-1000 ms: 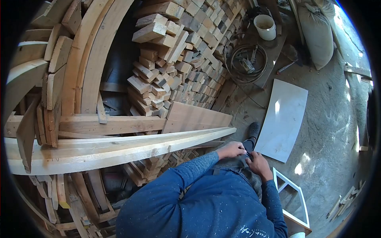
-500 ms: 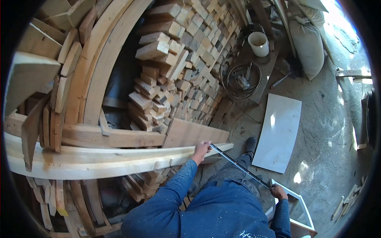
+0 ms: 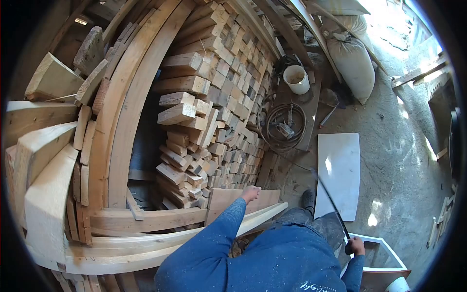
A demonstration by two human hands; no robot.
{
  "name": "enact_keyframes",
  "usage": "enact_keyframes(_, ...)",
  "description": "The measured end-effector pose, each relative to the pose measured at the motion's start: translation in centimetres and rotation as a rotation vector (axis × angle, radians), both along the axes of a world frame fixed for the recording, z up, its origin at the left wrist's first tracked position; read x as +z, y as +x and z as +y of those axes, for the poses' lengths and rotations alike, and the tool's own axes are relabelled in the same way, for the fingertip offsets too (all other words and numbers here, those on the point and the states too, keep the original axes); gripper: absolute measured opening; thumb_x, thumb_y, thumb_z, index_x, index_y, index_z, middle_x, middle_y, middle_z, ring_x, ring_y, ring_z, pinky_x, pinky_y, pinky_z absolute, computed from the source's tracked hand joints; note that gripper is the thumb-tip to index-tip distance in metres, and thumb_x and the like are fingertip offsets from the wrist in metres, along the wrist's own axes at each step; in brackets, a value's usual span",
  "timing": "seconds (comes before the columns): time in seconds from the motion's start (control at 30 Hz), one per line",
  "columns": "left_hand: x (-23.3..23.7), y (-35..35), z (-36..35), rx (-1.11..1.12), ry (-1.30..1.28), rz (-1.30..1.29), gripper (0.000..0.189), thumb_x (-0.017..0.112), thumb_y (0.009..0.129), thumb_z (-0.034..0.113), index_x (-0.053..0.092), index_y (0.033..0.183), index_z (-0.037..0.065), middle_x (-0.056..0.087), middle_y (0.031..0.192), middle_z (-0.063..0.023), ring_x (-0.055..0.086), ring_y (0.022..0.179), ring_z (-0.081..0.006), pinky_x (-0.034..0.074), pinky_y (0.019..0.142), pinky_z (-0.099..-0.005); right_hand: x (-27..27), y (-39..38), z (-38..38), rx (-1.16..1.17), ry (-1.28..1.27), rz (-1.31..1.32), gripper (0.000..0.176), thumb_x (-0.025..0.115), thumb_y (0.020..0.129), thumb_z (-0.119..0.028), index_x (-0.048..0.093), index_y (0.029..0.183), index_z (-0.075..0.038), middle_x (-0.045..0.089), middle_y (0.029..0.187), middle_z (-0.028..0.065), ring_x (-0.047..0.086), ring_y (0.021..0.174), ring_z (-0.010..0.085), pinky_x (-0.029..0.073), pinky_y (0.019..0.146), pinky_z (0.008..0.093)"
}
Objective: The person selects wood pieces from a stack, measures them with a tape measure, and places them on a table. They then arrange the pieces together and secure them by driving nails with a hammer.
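Note:
My right hand (image 3: 356, 246) grips a tape measure (image 3: 348, 247) at the lower right. Its dark blade (image 3: 332, 200) sticks out up and to the left, with the free end over the floor near a white sheet. Above a plywood board (image 3: 228, 200), my left hand (image 3: 251, 194) is raised with its fingers curled, and no object shows in it. Below my left forearm runs a long pale plank (image 3: 262, 217), lying along the front of the wood rack.
Stacked wood blocks (image 3: 228, 87) fill the rack, with upright boards (image 3: 104, 146) at left. A white bucket (image 3: 296, 80), coiled hose (image 3: 284, 142) and sack (image 3: 352, 65) stand farther back. On the floor lie a white sheet (image 3: 338, 170) and a white frame (image 3: 386, 248).
The tape's end has left my left hand, and the blade now points away freely from my right hand. My left hand has lifted off the plank. The view has shifted.

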State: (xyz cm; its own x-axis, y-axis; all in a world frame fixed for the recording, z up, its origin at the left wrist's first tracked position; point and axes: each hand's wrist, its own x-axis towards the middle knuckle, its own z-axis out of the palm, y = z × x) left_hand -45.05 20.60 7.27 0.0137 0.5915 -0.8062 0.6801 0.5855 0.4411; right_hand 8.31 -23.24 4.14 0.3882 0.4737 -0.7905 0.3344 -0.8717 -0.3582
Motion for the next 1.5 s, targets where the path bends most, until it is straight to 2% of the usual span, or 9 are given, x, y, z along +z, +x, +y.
enact_keyframes(0.2, 1.2, -2.0, 1.8, 0.137, -0.015, 0.033, 0.037, 0.057, 0.1, 0.039, 0.068, 0.09, 0.005, 0.066, 0.077, -0.0054, 0.062, 0.065, -0.0154, 0.048, 0.053, -0.0318, -8.1, -3.6, -8.3, 0.307, 0.29, -0.171, 0.032, 0.049, 0.09, -0.018, 0.079, 0.085, -0.007, 0.073, 0.094, 0.0208, 0.069, 0.094, 0.0393, 0.053, 0.084, 0.0474)
enact_keyframes(0.6, -3.8, 3.0, 2.3, -0.006, -0.155, 0.172, 0.037, 0.061, 0.097, 0.04, 0.07, 0.09, 0.006, 0.07, 0.076, -0.004, 0.063, 0.062, -0.0172, 0.049, 0.054, -0.0381, -5.3, 0.6, 0.3, -0.296, 0.153, 0.019, 0.038, 0.055, 0.091, -0.024, 0.073, 0.093, 0.009, 0.072, 0.087, 0.0241, 0.071, 0.084, 0.0311, 0.052, 0.072, 0.0494)
enact_keyframes(0.9, -0.9, 33.7, 6.8, -0.365, -0.184, 0.028, 0.029, 0.062, 0.096, 0.035, 0.073, 0.085, 0.01, 0.071, 0.07, -0.0028, 0.066, 0.061, -0.0159, 0.048, 0.054, -0.0333, -18.0, 24.4, 1.7, -1.209, 0.05, 0.441, 0.039, 0.057, 0.091, -0.034, 0.068, 0.081, 0.001, 0.065, 0.07, 0.012, 0.066, 0.063, 0.0297, 0.051, 0.053, 0.0528)
enact_keyframes(1.07, -3.4, 51.9, 11.7, -1.146, 0.025, -0.031, 0.037, 0.061, 0.096, 0.036, 0.073, 0.09, 0.002, 0.073, 0.076, -0.0088, 0.07, 0.066, -0.0193, 0.055, 0.059, -0.0377, -4.9, 36.2, 6.8, -0.775, -0.085, -0.021, 0.035, 0.055, 0.092, -0.031, 0.075, 0.094, -0.003, 0.074, 0.092, 0.0184, 0.072, 0.086, 0.0359, 0.055, 0.071, 0.0513)
enact_keyframes(1.17, -7.4, 64.1, 16.2, -1.171, 0.163, -0.25, 0.039, 0.059, 0.095, 0.036, 0.073, 0.092, -0.001, 0.075, 0.085, -0.0131, 0.072, 0.073, -0.0241, 0.057, 0.065, -0.041, -3.0, 45.1, 8.3, -0.427, -0.241, -0.27, 0.031, 0.057, 0.09, -0.024, 0.077, 0.102, -0.003, 0.075, 0.103, 0.021, 0.073, 0.099, 0.037, 0.058, 0.082, 0.048)
enact_keyframes(1.2, 1.6, 71.8, 15.7, -0.833, 0.047, -0.054, 0.035, 0.06, 0.094, 0.033, 0.073, 0.092, 0.0, 0.074, 0.082, -0.0122, 0.072, 0.074, -0.0239, 0.057, 0.068, -0.0406, -2.2, 48.1, 8.6, -0.313, -0.266, -0.291, 0.032, 0.057, 0.09, -0.024, 0.077, 0.102, -0.003, 0.075, 0.104, 0.0214, 0.073, 0.099, 0.0371, 0.058, 0.082, 0.0476)
enact_keyframes(1.23, -0.9, 76.2, 18.3, -1.167, 0.262, 0.035, 0.032, 0.062, 0.092, 0.032, 0.074, 0.092, 0.002, 0.074, 0.081, -0.0091, 0.069, 0.072, -0.0205, 0.055, 0.068, -0.0376, -1.3, 51.0, 8.9, -0.2, -0.288, -0.317, 0.032, 0.058, 0.09, -0.024, 0.077, 0.103, -0.002, 0.075, 0.104, 0.0218, 0.073, 0.099, 0.0373, 0.058, 0.083, 0.0472)
enact_keyframes(1.27, -0.6, 79.6, 19.0, -0.72, 0.119, -0.302, 0.034, 0.063, 0.091, 0.034, 0.074, 0.091, 0.002, 0.074, 0.081, -0.0082, 0.068, 0.072, -0.019, 0.054, 0.069, -0.0361, -0.4, 53.4, 9.1, -0.076, -0.314, -0.331, 0.032, 0.058, 0.09, -0.024, 0.077, 0.104, -0.001, 0.075, 0.105, 0.0222, 0.073, 0.099, 0.0374, 0.058, 0.083, 0.0468)
enact_keyframes(1.5, 9.4, 100.3, 24.5, -0.768, 0.157, -0.253, 0.038, 0.064, 0.095, 0.035, 0.073, 0.097, -0.002, 0.075, 0.088, -0.0087, 0.07, 0.082, -0.0153, 0.055, 0.077, -0.0332, 1.8, 66.8, 17.5, -0.442, -0.086, -0.343, 0.037, 0.051, 0.094, -0.029, 0.076, 0.105, -0.004, 0.072, 0.111, 0.0232, 0.071, 0.102, 0.0418, 0.056, 0.087, 0.0504)
